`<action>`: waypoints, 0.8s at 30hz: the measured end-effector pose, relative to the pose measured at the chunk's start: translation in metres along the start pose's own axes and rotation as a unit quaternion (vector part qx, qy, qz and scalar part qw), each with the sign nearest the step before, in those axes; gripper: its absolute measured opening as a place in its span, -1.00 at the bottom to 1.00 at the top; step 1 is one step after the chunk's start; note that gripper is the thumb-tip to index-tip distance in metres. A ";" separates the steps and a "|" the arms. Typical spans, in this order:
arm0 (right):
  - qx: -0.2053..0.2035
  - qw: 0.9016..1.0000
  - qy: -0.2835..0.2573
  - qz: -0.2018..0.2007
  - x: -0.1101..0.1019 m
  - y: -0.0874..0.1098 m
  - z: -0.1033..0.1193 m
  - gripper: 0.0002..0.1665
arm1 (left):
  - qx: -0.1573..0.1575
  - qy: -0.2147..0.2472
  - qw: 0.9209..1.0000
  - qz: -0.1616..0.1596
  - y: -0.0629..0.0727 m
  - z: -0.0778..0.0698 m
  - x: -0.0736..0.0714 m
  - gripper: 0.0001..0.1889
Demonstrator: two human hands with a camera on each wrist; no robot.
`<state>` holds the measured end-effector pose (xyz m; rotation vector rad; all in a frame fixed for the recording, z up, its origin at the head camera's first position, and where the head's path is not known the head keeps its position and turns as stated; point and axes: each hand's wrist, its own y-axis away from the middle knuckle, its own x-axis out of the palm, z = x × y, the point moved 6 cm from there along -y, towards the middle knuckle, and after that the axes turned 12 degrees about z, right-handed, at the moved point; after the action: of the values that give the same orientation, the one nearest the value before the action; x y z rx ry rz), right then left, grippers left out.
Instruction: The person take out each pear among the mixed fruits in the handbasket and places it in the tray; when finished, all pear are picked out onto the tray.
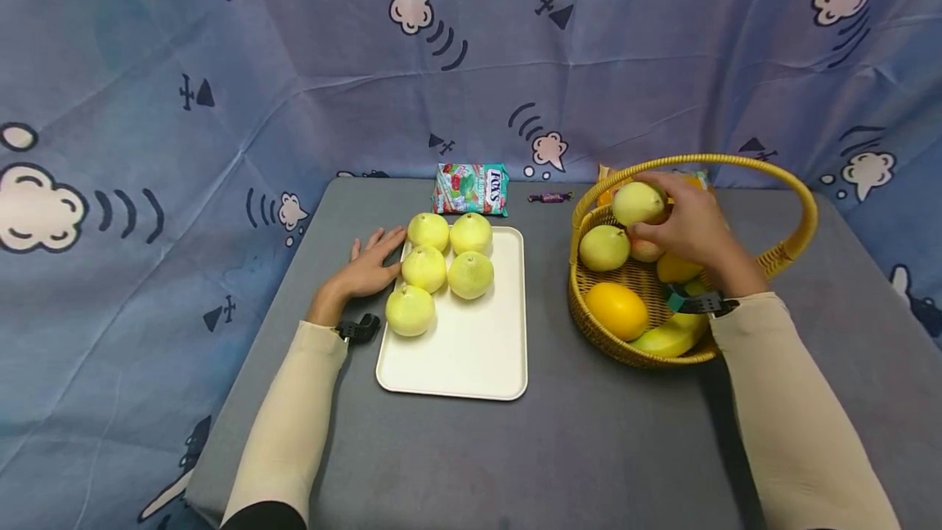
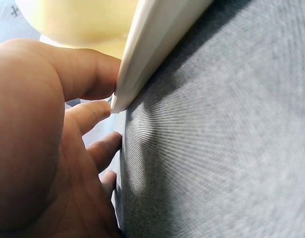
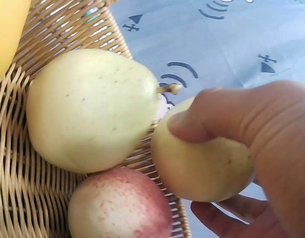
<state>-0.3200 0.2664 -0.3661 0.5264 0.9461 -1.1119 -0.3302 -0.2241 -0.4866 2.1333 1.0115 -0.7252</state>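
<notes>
My right hand [image 1: 688, 219] grips a pale yellow pear [image 1: 638, 204] at the far side of the wicker basket [image 1: 576, 301], thumb on one side and fingers on the other. Another pear [image 3: 93, 111] with a short stem and a red-flecked peach [image 3: 120, 206] lie inside the basket, right beside the held one. My left hand [image 1: 368, 264] rests at the left edge of a cream tray [image 1: 478, 350], fingers stretched out. In the left wrist view its thumb touches the tray's rim [image 2: 137, 59]. Several round yellow-green pears [image 1: 410, 311] sit on the tray's left and upper part.
An orange [image 1: 616, 310] and bananas [image 1: 670, 338] lie in the basket's near part, under its tall arched handle [image 1: 706, 159]. A Fox's candy bag [image 1: 471, 189] and a small purple-wrapped candy [image 1: 549, 197] lie behind the tray, near the patterned cloth backdrop [image 1: 486, 88].
</notes>
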 end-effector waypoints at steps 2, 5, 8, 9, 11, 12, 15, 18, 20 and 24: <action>0.004 1.000 -0.011 -0.018 -0.003 0.008 0.002 -0.09 | 0.003 0.003 1.000 0.001 0.000 0.000 0.000 -0.24; 0.004 0.999 -0.033 -0.035 -0.006 0.022 0.009 -0.06 | 0.005 0.003 1.000 0.001 0.000 0.000 0.001 -0.23; 0.002 0.997 -0.060 -0.044 -0.007 0.036 0.018 -0.05 | 0.002 0.002 1.000 0.001 0.000 0.000 0.001 -0.23; 0.002 0.997 -0.069 -0.046 -0.007 0.041 0.021 -0.05 | 0.000 0.000 1.000 0.000 -0.001 0.000 0.000 -0.23; -0.004 0.994 -0.095 -0.049 -0.008 0.052 0.028 -0.07 | -0.002 -0.003 1.000 0.000 0.000 -0.001 0.000 -0.23; -0.010 0.993 -0.111 -0.050 -0.008 0.057 0.032 -0.08 | -0.003 -0.005 1.000 0.000 -0.001 -0.001 0.001 -0.24; -0.040 0.988 -0.143 -0.048 -0.007 0.072 0.044 -0.09 | -0.003 -0.006 1.000 -0.001 -0.001 -0.001 0.001 -0.24; -0.059 0.986 -0.156 -0.033 -0.005 0.085 0.057 -0.05 | -0.002 -0.003 1.000 -0.001 0.000 -0.002 0.000 -0.24; -0.069 0.986 -0.153 -0.016 -0.001 0.092 0.066 -0.03 | -0.002 -0.002 1.000 -0.001 0.000 -0.002 0.000 -0.24; -0.100 0.982 -0.159 0.009 0.012 0.099 0.085 0.01 | -0.003 -0.003 1.000 0.001 0.000 -0.002 0.001 -0.24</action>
<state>-0.1958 0.2326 -0.3404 0.1850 0.7598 -1.0344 -0.3291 -0.2220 -0.4857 2.1243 1.0073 -0.7266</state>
